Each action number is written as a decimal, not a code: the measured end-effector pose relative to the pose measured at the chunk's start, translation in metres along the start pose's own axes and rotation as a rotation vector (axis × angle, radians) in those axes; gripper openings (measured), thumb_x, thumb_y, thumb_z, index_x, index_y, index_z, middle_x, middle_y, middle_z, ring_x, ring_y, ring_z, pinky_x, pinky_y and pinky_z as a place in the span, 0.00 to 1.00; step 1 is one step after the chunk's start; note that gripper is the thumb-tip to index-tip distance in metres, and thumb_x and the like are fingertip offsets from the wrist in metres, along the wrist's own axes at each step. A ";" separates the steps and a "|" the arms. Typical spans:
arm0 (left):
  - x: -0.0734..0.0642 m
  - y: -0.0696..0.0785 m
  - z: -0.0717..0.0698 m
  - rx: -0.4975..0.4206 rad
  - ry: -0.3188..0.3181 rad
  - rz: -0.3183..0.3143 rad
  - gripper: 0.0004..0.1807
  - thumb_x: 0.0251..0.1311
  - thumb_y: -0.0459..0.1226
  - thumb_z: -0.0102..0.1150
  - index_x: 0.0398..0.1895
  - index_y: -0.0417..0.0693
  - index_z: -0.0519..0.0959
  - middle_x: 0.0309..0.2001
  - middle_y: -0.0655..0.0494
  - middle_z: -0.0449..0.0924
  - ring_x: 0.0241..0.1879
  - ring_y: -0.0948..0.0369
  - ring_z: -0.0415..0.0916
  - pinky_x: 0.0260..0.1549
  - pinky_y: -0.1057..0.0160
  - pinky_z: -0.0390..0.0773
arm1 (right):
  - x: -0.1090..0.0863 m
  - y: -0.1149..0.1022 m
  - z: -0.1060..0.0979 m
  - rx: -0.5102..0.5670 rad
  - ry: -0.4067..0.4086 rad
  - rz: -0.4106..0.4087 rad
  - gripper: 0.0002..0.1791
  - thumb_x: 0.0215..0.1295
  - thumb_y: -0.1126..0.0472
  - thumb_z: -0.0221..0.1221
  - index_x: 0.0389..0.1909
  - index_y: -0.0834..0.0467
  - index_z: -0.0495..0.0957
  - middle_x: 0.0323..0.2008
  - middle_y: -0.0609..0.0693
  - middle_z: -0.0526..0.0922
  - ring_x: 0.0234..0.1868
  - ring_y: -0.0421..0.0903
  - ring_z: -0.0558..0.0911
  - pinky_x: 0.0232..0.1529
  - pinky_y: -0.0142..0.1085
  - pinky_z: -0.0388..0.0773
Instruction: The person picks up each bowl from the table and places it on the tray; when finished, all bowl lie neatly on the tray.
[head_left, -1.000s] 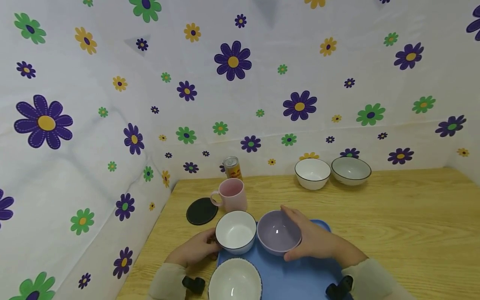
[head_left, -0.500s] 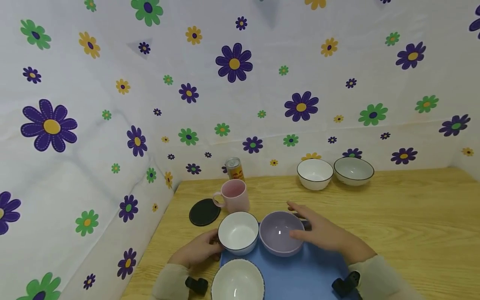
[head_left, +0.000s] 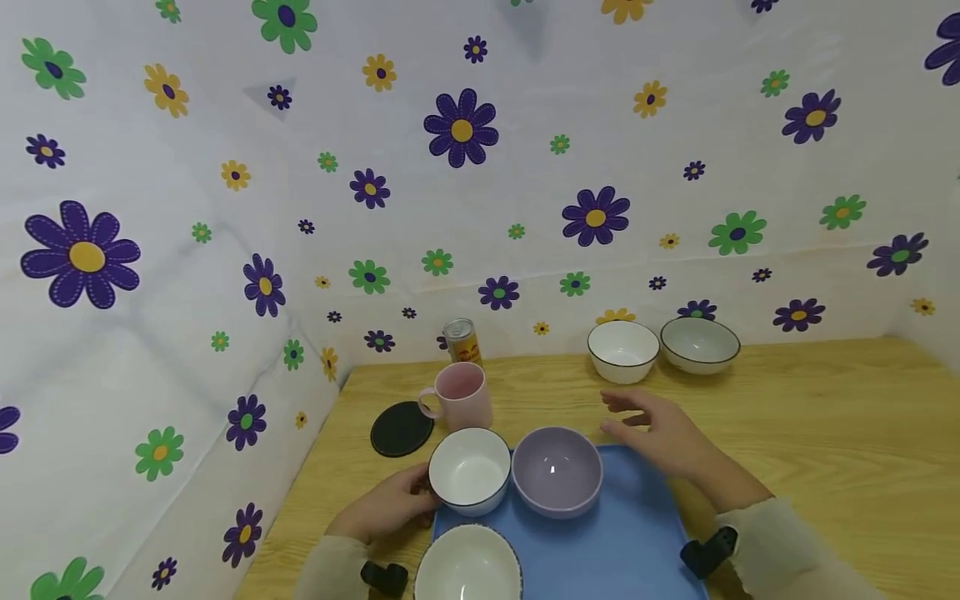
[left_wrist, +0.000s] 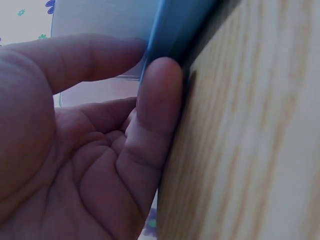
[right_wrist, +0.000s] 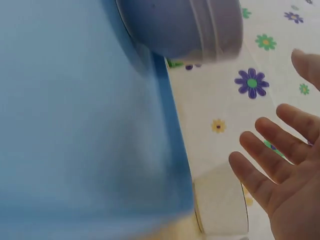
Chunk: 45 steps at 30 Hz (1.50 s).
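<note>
My left hand (head_left: 393,502) is at the left edge of the blue tray (head_left: 592,554), beside a white dark-rimmed bowl (head_left: 471,467). In the left wrist view, its thumb (left_wrist: 100,57) and one finger (left_wrist: 160,100) come right up to the tray's rim, close to the tabletop. A purple bowl (head_left: 557,471) sits upright on the tray, right of the white one. Nearer the front is another white bowl (head_left: 468,567), partly cut off. My right hand (head_left: 660,433) hovers past the tray's back right corner, fingers spread and holding nothing.
A pink mug (head_left: 463,398) stands behind the tray, with a drinks can (head_left: 462,343) behind it and a black round coaster (head_left: 402,429) at its left. Two pale bowls, a deeper one (head_left: 624,350) and a wider one (head_left: 701,346), sit near the flowered back cloth (head_left: 525,167).
My right hand has let go of the purple bowl and moved off it to the right and back. My left hand stays by the white bowl; the bowls keep their places.
</note>
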<state>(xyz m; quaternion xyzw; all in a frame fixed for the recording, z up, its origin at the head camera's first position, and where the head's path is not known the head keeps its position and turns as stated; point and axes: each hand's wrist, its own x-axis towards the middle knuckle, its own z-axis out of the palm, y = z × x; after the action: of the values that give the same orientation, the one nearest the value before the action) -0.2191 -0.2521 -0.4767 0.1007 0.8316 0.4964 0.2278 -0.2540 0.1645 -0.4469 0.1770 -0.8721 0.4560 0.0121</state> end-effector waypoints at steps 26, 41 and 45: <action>0.002 -0.001 -0.003 0.017 0.005 0.001 0.29 0.68 0.40 0.60 0.70 0.40 0.68 0.50 0.50 0.78 0.43 0.56 0.78 0.41 0.57 0.82 | 0.041 0.068 -0.077 -0.266 0.415 0.084 0.57 0.62 0.42 0.67 0.78 0.65 0.46 0.75 0.72 0.44 0.72 0.76 0.47 0.62 0.76 0.52; 0.001 -0.004 -0.004 0.016 -0.008 0.020 0.26 0.69 0.41 0.60 0.67 0.42 0.70 0.49 0.50 0.79 0.43 0.56 0.77 0.41 0.58 0.82 | 0.056 0.084 -0.084 -0.062 0.349 0.412 0.71 0.59 0.34 0.65 0.77 0.63 0.21 0.74 0.75 0.29 0.67 0.81 0.53 0.60 0.72 0.61; 0.001 -0.004 -0.005 0.011 -0.005 0.011 0.26 0.69 0.41 0.60 0.67 0.43 0.70 0.49 0.51 0.79 0.43 0.57 0.77 0.41 0.59 0.81 | 0.060 0.086 -0.085 -0.055 0.329 0.442 0.72 0.59 0.34 0.65 0.76 0.64 0.20 0.74 0.77 0.31 0.67 0.80 0.53 0.61 0.71 0.60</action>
<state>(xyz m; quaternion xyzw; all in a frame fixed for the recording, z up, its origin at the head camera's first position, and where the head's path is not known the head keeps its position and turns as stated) -0.2223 -0.2570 -0.4786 0.1077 0.8332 0.4928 0.2265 -0.3499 0.2596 -0.4545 -0.0945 -0.8879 0.4465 0.0587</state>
